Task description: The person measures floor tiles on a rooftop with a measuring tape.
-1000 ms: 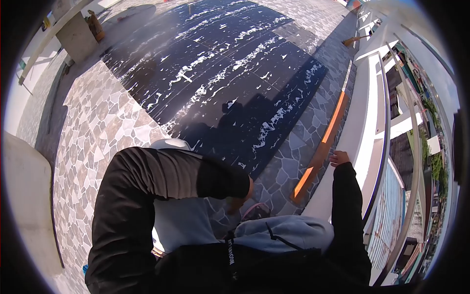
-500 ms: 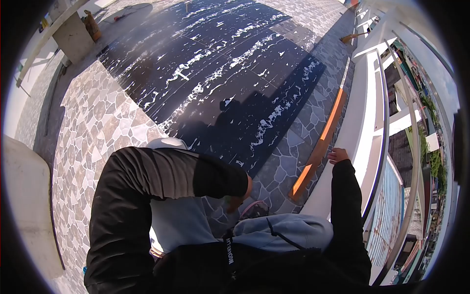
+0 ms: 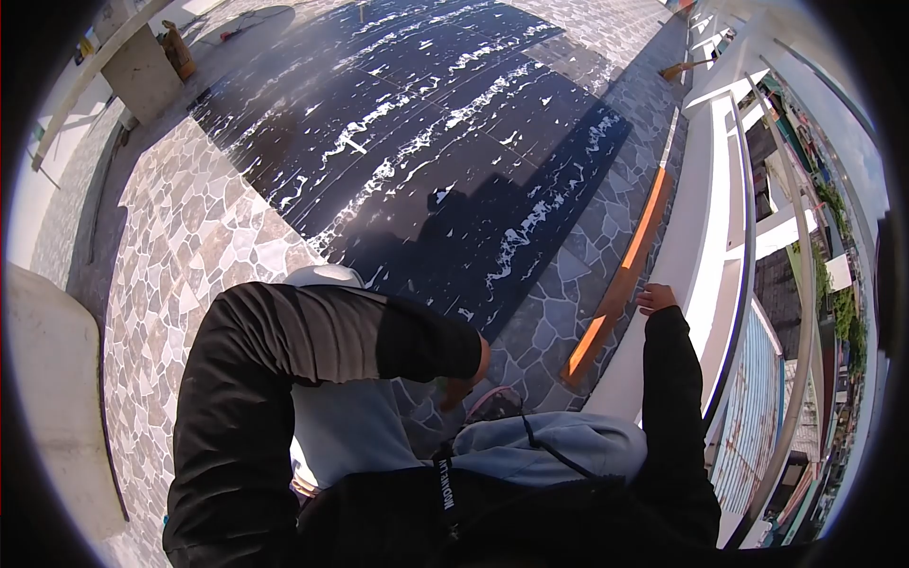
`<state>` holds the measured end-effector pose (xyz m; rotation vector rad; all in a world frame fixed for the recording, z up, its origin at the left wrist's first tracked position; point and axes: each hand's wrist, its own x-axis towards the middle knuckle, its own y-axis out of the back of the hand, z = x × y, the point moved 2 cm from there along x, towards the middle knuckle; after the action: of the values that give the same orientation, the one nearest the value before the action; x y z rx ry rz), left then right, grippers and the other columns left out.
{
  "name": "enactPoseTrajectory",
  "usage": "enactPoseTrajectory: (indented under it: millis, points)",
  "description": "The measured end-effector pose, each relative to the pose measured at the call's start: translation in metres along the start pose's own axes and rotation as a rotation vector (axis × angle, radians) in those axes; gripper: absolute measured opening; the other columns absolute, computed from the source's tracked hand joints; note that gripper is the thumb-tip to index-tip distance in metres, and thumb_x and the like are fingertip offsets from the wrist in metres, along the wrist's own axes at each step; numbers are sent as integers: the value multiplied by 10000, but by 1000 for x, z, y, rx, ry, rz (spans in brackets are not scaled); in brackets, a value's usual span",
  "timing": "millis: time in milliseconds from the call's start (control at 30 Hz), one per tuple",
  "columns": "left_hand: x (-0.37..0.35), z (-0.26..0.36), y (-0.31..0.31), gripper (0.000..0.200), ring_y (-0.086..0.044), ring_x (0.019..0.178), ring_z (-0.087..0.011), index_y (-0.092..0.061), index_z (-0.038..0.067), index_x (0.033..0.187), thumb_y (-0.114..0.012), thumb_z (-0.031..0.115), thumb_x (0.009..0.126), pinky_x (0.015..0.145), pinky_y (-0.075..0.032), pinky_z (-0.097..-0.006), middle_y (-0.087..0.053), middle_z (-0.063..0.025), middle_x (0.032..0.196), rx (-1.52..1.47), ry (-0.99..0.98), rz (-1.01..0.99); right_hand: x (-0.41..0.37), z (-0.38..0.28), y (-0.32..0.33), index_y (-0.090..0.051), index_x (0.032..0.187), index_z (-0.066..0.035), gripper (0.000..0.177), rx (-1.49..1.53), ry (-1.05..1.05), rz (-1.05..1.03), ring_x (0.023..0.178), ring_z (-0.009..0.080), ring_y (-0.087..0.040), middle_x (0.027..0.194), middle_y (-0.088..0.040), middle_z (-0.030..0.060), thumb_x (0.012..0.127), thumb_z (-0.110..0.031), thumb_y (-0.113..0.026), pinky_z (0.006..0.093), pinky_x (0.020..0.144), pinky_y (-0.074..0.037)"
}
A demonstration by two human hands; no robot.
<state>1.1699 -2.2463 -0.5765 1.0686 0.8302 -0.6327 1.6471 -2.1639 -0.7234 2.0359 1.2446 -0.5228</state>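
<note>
My right hand (image 3: 656,299) is at the low white ledge, its fingers stretched toward a long orange bar (image 3: 620,281). A small gap shows between hand and bar, and nothing shows in the fingers. With the elbow bent outward, my left hand (image 3: 464,383) hangs low in front of my body beside my shoe (image 3: 494,404). The dark sleeve and shadow hide most of that hand, so its grip cannot be made out. Ahead lie large black tiles (image 3: 426,204) with white marbling, partly under my shadow.
Grey stone-pattern flooring (image 3: 180,246) surrounds the black tiles. A white parapet (image 3: 705,237) with a metal rail (image 3: 748,208) runs along the right, with rooftops beyond and below. A broom (image 3: 684,70) lies near the far right edge. A concrete block (image 3: 142,74) stands at the back left.
</note>
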Motion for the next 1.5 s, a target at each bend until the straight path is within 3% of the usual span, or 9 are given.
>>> enactPoseTrajectory:
  millis: [833,900,967,1033,1133,1200,1367,1467,1500]
  points:
    - [-11,3,9,541,-614,1005,-247,-689,137,1042,-687,518,657,820,-471,-378,-653,-85,1064,-46,23,-24,15,7,5,-537,1147,-34,380,-31,10,-39,741,239,-624,970,-617,150,843,-263,-546,404,631,-457]
    - [-15,6,15,544,-616,1002,-245,-689,130,1040,-679,521,662,819,-470,-377,-655,-83,1058,-17,27,-35,4,3,1,-515,1166,-44,394,-141,6,-67,884,272,-608,1074,-590,158,859,-290,-530,453,766,-457]
    - [10,-1,-5,555,-618,999,-239,-684,112,1042,-659,529,677,814,-465,-374,-658,-80,1042,31,35,-15,-1,-7,-6,-615,984,-6,290,-313,-3,-64,678,240,-622,856,-641,130,844,-249,-539,376,575,-462]
    - [6,1,-2,548,-622,986,-244,-689,105,1024,-660,527,675,808,-465,-377,-662,-86,1026,47,21,-17,50,1,-9,-588,1038,-44,280,-634,57,-155,648,254,-622,807,-638,130,815,-212,-612,369,537,-478]
    - [3,2,5,530,-633,948,-253,-700,95,981,-664,523,670,789,-467,-379,-672,-96,974,28,15,-21,-9,-47,-80,-620,954,-24,190,-894,278,-155,677,230,-648,748,-645,92,793,-125,-619,343,510,-482]
    - [2,4,9,520,-640,923,-257,-706,91,957,-668,521,667,778,-469,-379,-678,-100,939,9,8,-25,-38,-76,-145,-633,1054,-35,334,-1550,451,-245,1001,345,-605,1060,-642,165,781,-217,-577,400,804,-499]
    - [7,-1,9,495,-654,859,-250,-710,87,891,-685,518,649,782,-471,-367,-683,-88,840,18,-59,63,-227,-133,-287,-661,848,-44,191,-1393,1128,-431,861,340,-647,868,-663,173,719,-145,-563,448,687,-513]
    - [-7,0,18,436,-641,844,-251,-679,89,911,-638,467,697,800,-447,-380,-669,-87,826,-6,-71,83,-366,-152,-316,-616,816,-51,144,-1157,1817,-398,736,250,-628,769,-629,95,724,-160,-604,354,638,-444]
    - [-9,1,21,406,-635,836,-252,-663,91,920,-615,441,721,809,-434,-387,-662,-87,819,-21,-85,115,-408,-160,-318,-618,828,-44,181,-1276,1848,-416,769,224,-605,760,-617,78,715,-185,-616,346,680,-431]
